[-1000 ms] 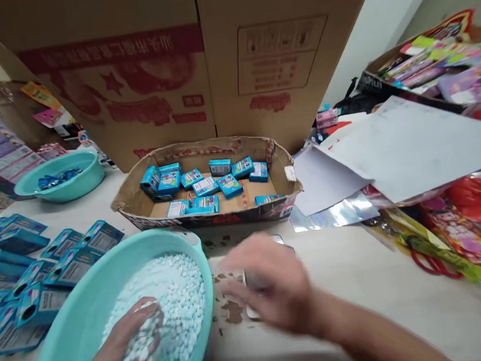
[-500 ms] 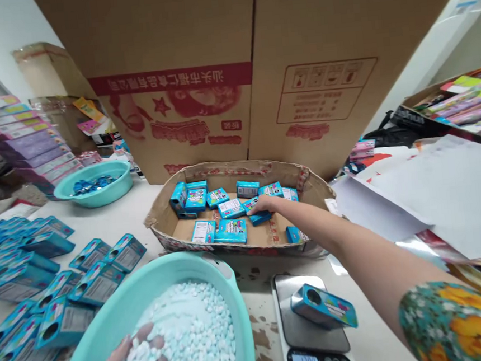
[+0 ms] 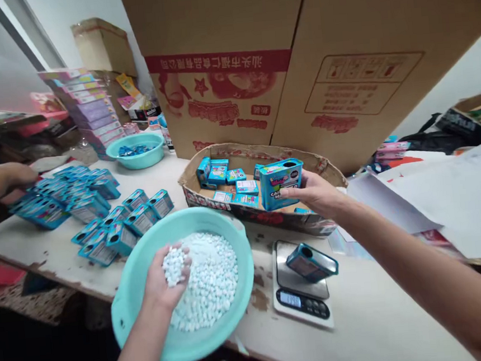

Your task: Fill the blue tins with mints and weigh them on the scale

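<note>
Palm up, my left hand (image 3: 162, 285) cups a heap of small white candies (image 3: 174, 265) above the turquoise basin (image 3: 132, 268), which holds many more. My right hand (image 3: 317, 193) grips a blue candy box (image 3: 281, 185) with a round hole in its top, raised over the near side of the low cardboard tray (image 3: 209, 207). Several similar boxes lie in that tray, partly hidden. Between basin and right arm, a digital kitchen scale (image 3: 304, 305) carries another blue box (image 3: 312, 262) that rests tilted. Its display seems to read 139.8.
Groups of blue boxes (image 3: 128, 218) stand left of the basin. Another person's hand (image 3: 19, 176) is by the far-left group. A smaller turquoise basin (image 3: 137, 158) sits behind. A large carton (image 3: 218, 25) rises behind the tray; paper sheets (image 3: 469, 194) lie at right.
My right hand has lifted a blue box out of the tray. My left hand has risen from among the candies with a handful. The view has shifted left, bringing another person's hand into sight.
</note>
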A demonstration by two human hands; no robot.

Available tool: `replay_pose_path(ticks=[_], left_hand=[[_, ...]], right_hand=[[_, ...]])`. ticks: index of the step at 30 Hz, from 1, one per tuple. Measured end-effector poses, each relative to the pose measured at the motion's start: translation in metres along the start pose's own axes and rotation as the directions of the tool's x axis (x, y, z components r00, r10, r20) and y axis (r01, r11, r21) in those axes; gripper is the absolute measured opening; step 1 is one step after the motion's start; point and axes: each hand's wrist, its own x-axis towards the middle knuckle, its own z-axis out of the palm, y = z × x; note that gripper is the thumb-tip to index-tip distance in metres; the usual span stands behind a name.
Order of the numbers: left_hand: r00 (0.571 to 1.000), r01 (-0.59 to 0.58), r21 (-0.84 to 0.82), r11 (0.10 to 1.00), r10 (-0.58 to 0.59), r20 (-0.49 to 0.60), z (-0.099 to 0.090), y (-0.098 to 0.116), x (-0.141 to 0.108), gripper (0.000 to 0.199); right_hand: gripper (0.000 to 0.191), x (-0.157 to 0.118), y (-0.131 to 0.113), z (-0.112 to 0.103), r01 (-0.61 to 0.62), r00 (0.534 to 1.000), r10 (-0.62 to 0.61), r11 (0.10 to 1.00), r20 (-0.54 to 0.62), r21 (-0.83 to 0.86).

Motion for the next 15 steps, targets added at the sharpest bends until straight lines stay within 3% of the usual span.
replay_pose_path(ticks=[3, 5, 7, 9, 11, 13, 15], left_hand=[[0.998, -0.024, 0.01, 1.0, 0.024, 0.052, -0.002, -0.003, -0.002, 0.009], [0.993, -0.042, -0.012, 0.999, 0.043, 0.113, 0.0, -0.006, -0.003, 0.011], [0.992, -0.086, -0.032, 0.996, 0.088, 0.093, 0.003, -0.009, -0.003, 0.012], [0.99, -0.138, -0.034, 0.99, 0.138, 0.015, 0.005, -0.012, -0.003, 0.01], [0.978, -0.203, -0.014, 0.979, 0.202, -0.049, 0.006, -0.012, -0.004, 0.009], [0.959, -0.273, 0.025, 0.962, 0.274, -0.073, 0.005, -0.012, -0.003, 0.009], [0.936, -0.339, 0.062, 0.939, 0.344, -0.075, 0.005, -0.013, -0.003, 0.01]], right_hand=[[0.05, -0.041, 0.005, 0.056, -0.001, 0.996, -0.011, 0.991, 0.087, 0.135], [0.05, -0.057, 0.022, 0.098, -0.055, 0.981, 0.015, 0.977, 0.194, 0.205], [0.053, -0.064, 0.046, 0.141, -0.133, 0.956, 0.062, 0.963, 0.287, 0.234], [0.06, -0.063, 0.07, 0.178, -0.152, 0.963, 0.1, 0.968, 0.249, 0.199], [0.068, -0.06, 0.089, 0.205, -0.132, 0.989, 0.123, 0.981, 0.078, 0.14], [0.061, -0.059, 0.099, 0.221, -0.081, 0.995, 0.082, 0.996, -0.062, 0.027], [0.049, -0.061, 0.099, 0.23, -0.01, 0.997, 0.005, 0.997, -0.073, -0.075]])
